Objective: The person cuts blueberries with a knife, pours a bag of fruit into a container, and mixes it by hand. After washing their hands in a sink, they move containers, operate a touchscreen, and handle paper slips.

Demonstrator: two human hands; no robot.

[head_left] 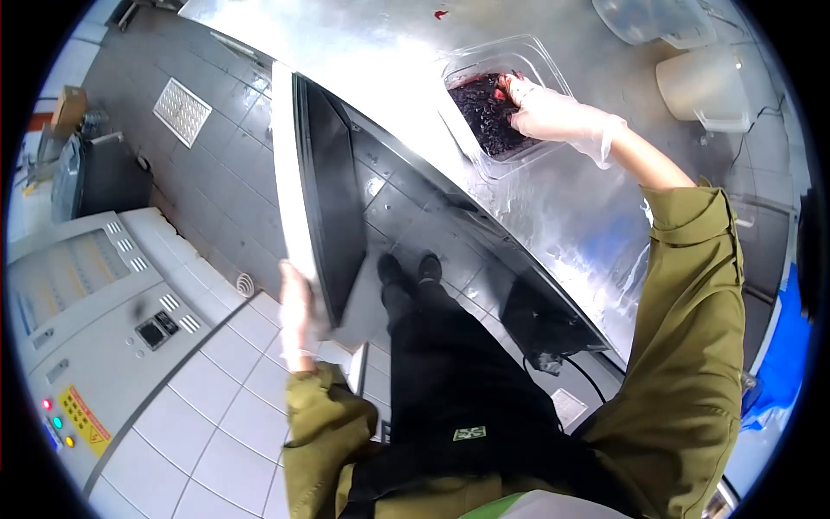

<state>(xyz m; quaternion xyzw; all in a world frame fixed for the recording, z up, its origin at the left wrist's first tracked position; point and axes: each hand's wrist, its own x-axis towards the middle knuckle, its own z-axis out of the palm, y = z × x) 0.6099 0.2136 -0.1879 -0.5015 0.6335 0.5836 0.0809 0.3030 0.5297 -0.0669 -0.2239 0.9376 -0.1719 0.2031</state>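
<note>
My right hand (553,114), in a clear glove stained red at the fingertips, reaches into a clear plastic container (454,127) on the metal table (380,43). Its fingers are bent into dark purple shredded food (484,112); what they grip, if anything, is hidden. My left hand (296,307), also gloved and blurred by motion, is at the outer edge of an open door (298,199) with a white edge and a dark inner side, below the table front. Its fingers are smeared.
A white bucket (705,86) and a clear tub (644,19) stand at the upper right. A grey control cabinet (112,320) is at the left. A floor drain grate (182,112) lies at the upper left. Blue plastic (781,346) hangs at the far right.
</note>
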